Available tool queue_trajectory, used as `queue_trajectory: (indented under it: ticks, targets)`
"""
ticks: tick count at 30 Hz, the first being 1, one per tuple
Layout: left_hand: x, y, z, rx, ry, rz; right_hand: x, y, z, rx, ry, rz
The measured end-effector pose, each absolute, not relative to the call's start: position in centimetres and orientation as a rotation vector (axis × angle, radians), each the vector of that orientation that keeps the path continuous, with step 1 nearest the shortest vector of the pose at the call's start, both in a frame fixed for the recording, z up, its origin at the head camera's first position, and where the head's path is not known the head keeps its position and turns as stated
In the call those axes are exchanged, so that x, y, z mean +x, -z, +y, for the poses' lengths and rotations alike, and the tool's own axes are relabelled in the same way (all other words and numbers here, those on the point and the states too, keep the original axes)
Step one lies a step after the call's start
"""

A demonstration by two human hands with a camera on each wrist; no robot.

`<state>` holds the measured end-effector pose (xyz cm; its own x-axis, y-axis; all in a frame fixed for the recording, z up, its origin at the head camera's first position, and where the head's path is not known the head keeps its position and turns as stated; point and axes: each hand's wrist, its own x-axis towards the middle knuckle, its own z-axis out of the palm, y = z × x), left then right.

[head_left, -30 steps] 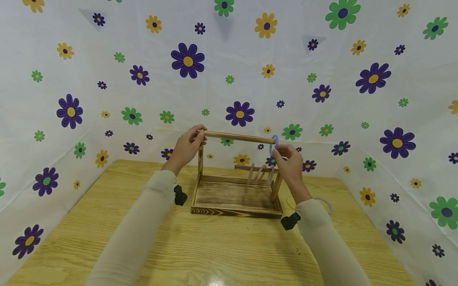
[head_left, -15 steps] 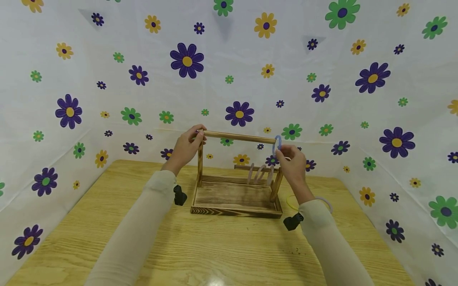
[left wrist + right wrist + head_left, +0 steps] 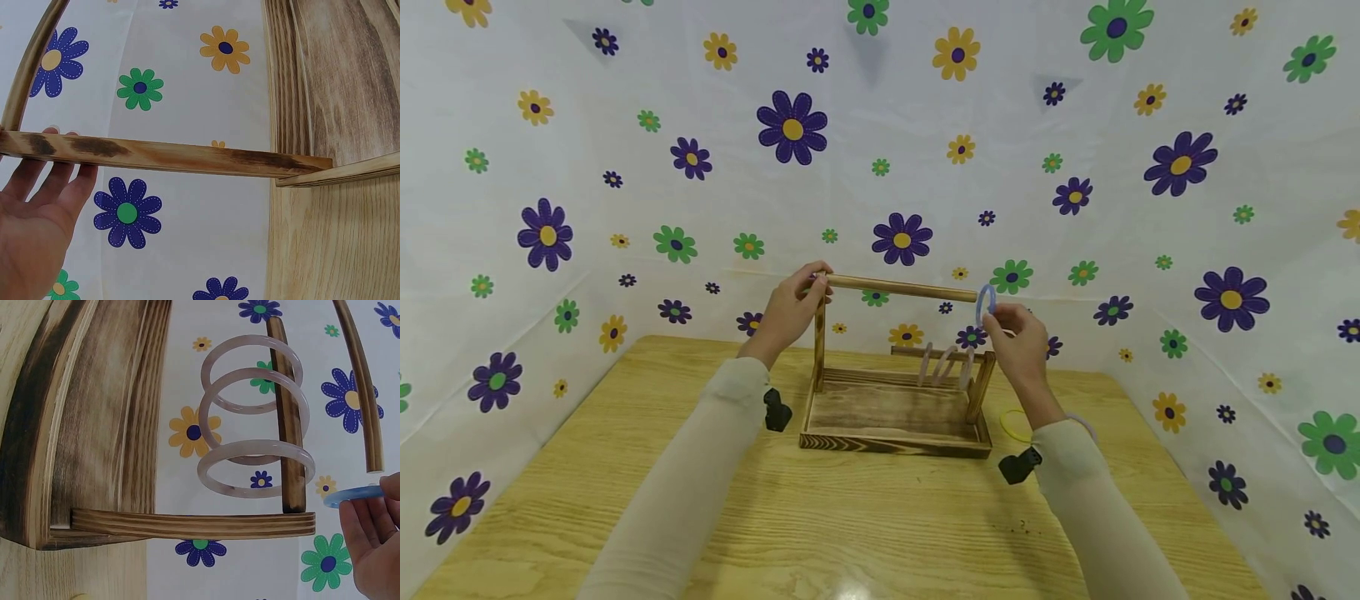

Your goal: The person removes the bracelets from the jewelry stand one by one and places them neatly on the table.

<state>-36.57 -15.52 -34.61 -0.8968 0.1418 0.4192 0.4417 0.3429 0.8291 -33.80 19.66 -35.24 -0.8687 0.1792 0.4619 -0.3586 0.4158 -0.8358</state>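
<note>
Flowered cloth (image 3: 850,196) behind wooden rack (image 3: 895,444); left fingers (image 3: 78,187) clasping tall post (image 3: 187,156), right fingers (image 3: 355,528) pinching blue ring (image 3: 351,495) beside rod (image 3: 910,289) tip

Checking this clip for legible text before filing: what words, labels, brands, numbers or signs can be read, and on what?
None can be read.
Wooden bangle stand, blue bangle, three pale bangles: no lettering shows.
Backdrop: printed flowers only.
Black wrist cameras and small dark marks on the tabletop: too small to tell whether they include text.
</note>
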Motion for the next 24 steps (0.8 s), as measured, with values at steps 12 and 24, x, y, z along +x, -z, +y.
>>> queue_trajectory:
  ticks: [12, 24]
  targets:
    - [-36.5, 34.8, -15.5, -0.520, 1.579, -2.335, -33.5, 35.7, 20.1, 0.152, -1.491, -2.163]
    - [-36.5, 34.7, -15.5, -0.527, 1.583, -2.325, -33.0, 35.7, 20.8, 0.173, -1.475, -2.140]
